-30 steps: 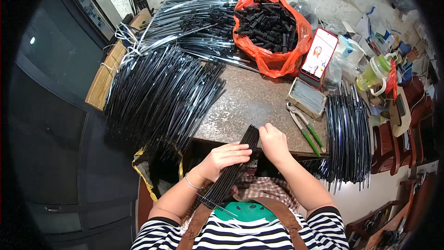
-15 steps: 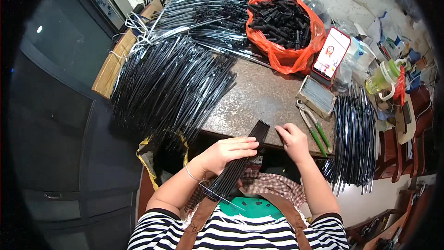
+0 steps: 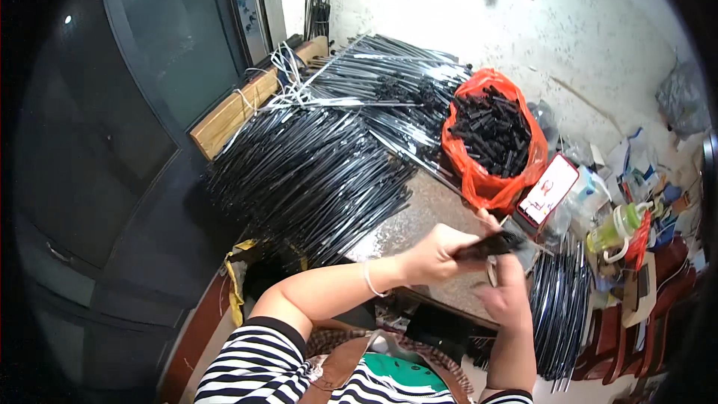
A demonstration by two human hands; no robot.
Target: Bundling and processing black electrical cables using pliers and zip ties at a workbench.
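Note:
My left hand (image 3: 437, 254) is raised over the table's near edge and grips a flat bundle of thin black strips (image 3: 490, 245) that points to the right. My right hand (image 3: 510, 298) is blurred just under the bundle's right end, fingers up toward it; whether it grips the bundle is unclear. Both forearms come in from the lower edge, out of striped sleeves. A bracelet sits on my left wrist.
A big heap of long black rods (image 3: 314, 172) covers the table's left and back. An orange bag of short black pieces (image 3: 490, 142), a phone (image 3: 550, 191), a green-capped bottle (image 3: 617, 228), another rod bundle (image 3: 561, 307) and a wooden plank (image 3: 239, 108) surround the bare tabletop (image 3: 415, 217).
The view has tilted up toward the wall. My left hand has lifted the bundle from my lap to above the table edge and turned it sideways; my right hand has dropped beneath it.

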